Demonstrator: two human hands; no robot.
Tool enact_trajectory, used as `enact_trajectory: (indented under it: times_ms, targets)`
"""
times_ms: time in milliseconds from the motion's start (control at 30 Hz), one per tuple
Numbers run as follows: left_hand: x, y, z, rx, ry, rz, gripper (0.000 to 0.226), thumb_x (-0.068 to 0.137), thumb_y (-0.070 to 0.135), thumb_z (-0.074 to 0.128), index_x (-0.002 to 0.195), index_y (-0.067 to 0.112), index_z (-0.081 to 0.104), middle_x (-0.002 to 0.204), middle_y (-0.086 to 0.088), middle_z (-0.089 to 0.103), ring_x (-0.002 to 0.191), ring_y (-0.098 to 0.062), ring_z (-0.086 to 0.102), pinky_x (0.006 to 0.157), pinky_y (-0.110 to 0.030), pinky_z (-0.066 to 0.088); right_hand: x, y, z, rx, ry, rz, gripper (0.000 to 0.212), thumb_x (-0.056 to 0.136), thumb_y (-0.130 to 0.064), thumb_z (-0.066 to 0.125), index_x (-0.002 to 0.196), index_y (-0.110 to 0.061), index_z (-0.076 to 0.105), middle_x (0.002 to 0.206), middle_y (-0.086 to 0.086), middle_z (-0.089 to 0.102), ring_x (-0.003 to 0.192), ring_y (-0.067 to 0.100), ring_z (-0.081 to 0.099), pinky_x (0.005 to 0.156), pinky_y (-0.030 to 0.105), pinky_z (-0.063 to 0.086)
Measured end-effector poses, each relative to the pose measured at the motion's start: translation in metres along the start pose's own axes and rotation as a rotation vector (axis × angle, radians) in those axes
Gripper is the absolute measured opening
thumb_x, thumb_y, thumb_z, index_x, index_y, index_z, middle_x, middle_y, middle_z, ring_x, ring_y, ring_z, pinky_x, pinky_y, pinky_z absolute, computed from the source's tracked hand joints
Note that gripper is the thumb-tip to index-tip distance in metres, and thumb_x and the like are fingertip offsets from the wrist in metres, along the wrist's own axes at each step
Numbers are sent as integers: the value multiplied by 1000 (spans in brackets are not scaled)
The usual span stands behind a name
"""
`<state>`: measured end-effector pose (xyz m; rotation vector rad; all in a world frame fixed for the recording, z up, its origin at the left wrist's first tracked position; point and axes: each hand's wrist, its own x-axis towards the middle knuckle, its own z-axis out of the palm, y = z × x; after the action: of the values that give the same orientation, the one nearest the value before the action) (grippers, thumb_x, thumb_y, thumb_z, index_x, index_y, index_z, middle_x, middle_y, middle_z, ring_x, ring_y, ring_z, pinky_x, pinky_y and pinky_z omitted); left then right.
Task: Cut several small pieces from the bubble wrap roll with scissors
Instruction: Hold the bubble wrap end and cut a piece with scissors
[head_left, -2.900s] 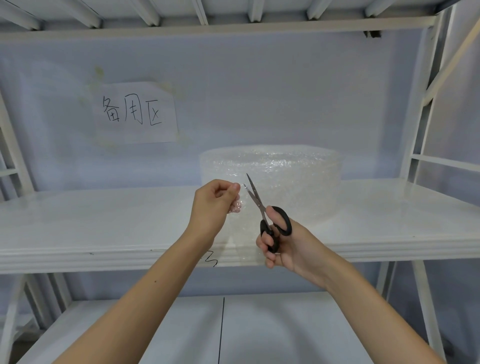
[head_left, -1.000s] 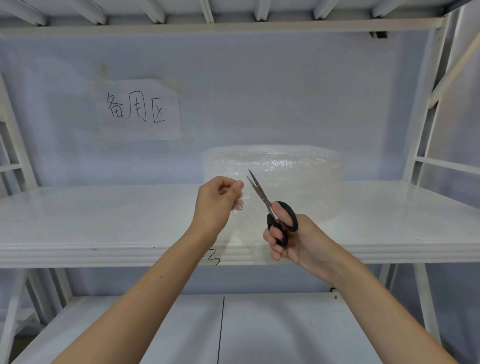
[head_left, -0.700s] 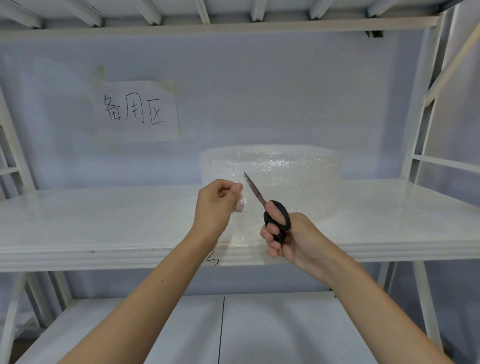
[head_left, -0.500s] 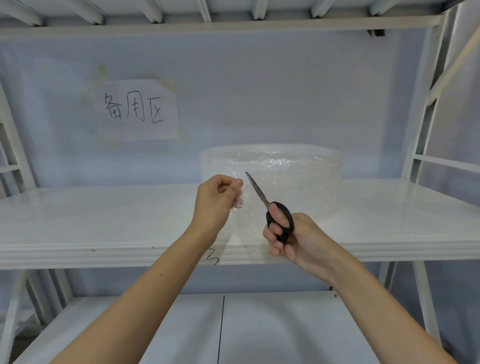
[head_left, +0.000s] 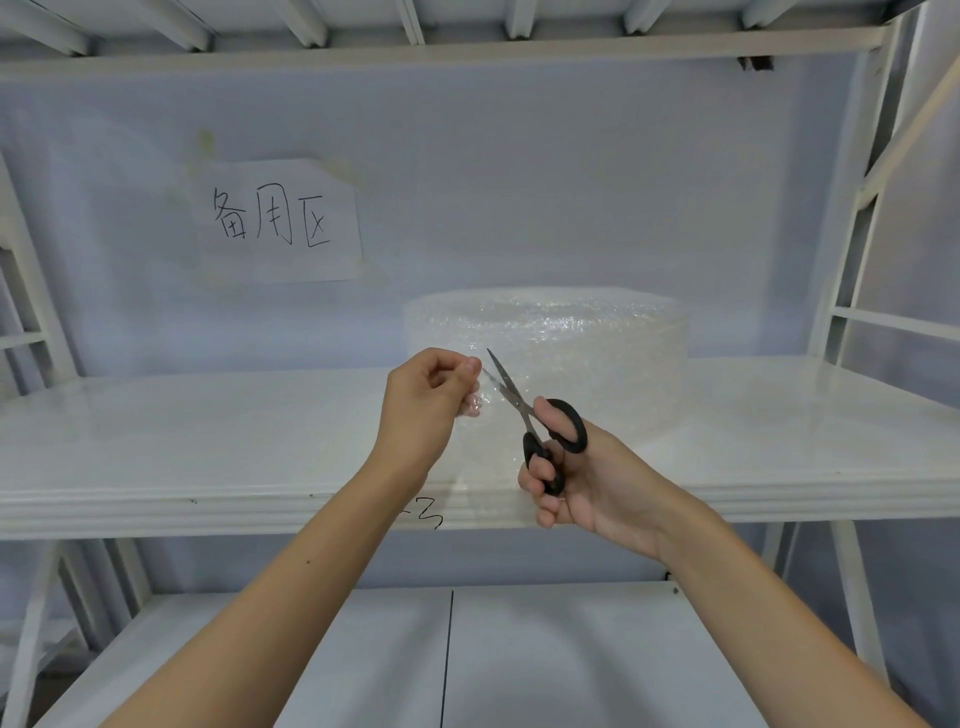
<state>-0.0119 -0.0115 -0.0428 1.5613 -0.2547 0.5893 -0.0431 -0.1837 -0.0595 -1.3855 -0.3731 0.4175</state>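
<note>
Midway through a cut, the scissors (head_left: 524, 410) show their blades parted again at the centre of the frame, where half a second earlier they were closed, a sign that another snip into the sheet is being set up and the piece is likely not yet free. The right hand (head_left: 587, 483), lower right of centre, grips the black handles with thumb through the upper loop and fingers curled through the lower one. The left hand (head_left: 431, 410), just left of the blades, pinches the loose edge of the bubble wrap sheet (head_left: 483, 441) between thumb and curled fingers, holding it taut beside the blade tips. The bubble wrap roll (head_left: 587, 343) stands on end on the white shelf (head_left: 208, 441) directly behind both hands, its free sheet hanging forward over the shelf's front edge. A handwritten paper sign (head_left: 280, 221) is taped to the wall at upper left.
</note>
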Motion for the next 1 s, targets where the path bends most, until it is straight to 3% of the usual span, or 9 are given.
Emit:
enact_trajectory:
  times_ms: [200, 467, 800, 1000]
  targets:
    - [0, -2, -3, 44, -9, -8, 10, 94, 12, 63, 89, 4, 65, 67, -4, 63, 52, -7, 58, 58, -18, 53, 2, -1, 4, 54, 16, -51, 52, 73, -61, 61, 53, -15, 48, 63, 6, 45, 51, 20, 35, 52, 29, 42]
    - [-1, -5, 1, 30, -4, -25, 9, 95, 13, 63, 87, 9, 65, 68, -3, 63, 53, -6, 59, 60, -18, 55, -2, -7, 6, 25, 28, -75, 49, 77, -56, 61, 60, -13, 44, 63, 5, 42, 50, 18, 34, 51, 28, 41]
    - [2, -1, 8, 6, -8, -26, 11, 95, 12, 62, 85, 7, 64, 67, -3, 62, 51, -7, 58, 57, -17, 53, -5, -8, 1, 21, 51, -98, 40, 68, -44, 68, 61, -14, 42, 61, 4, 42, 46, 14, 33, 48, 26, 40]
    - [3, -3, 8, 32, -13, -24, 10, 95, 12, 63, 87, 6, 65, 66, -3, 63, 53, -8, 58, 58, -19, 54, -4, -1, -1, 61, -26, -84, 51, 72, -58, 66, 56, -14, 47, 63, 6, 43, 50, 19, 35, 53, 30, 44]
